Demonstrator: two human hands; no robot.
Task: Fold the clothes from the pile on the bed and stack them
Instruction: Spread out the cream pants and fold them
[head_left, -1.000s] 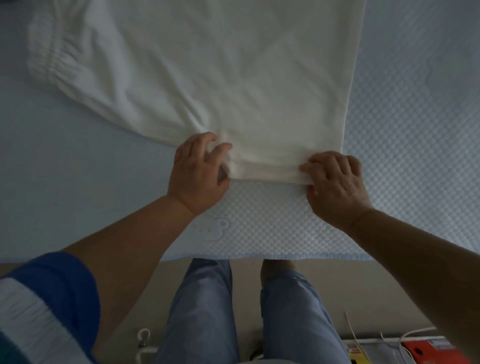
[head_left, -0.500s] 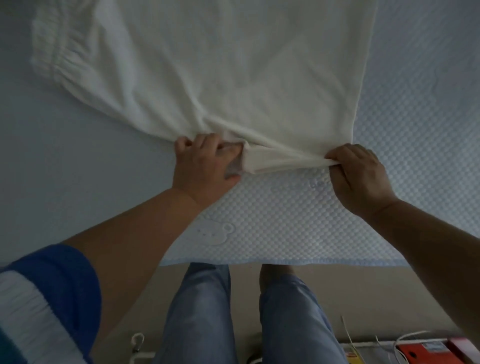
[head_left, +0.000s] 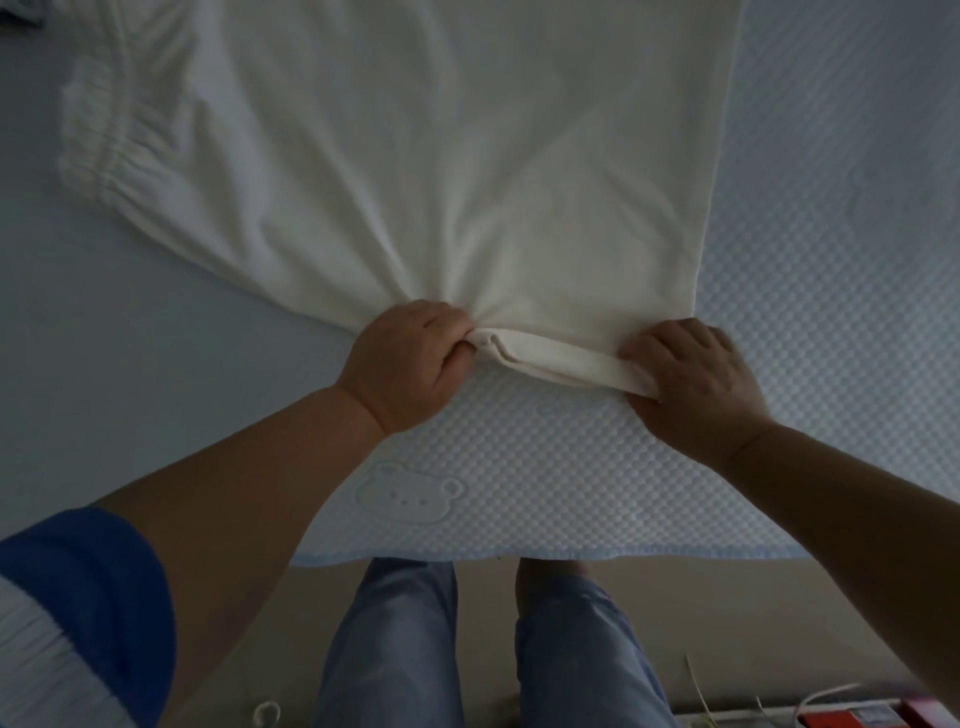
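Gripping cream garment (head_left: 441, 182) hem: both hands (head_left: 545, 369)

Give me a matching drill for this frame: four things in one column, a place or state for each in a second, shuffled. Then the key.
Things
1. left hand
2. right hand
3. elastic cuff
4. bear emblem

Places or states
A. embossed in the quilted cover, near the bed edge, between the forearms
B. lies gathered at upper left, untouched
C. grips the left end of the cream garment hem
D. grips the right end of that hem

Pairs: 1-C, 2-D, 3-B, 4-A
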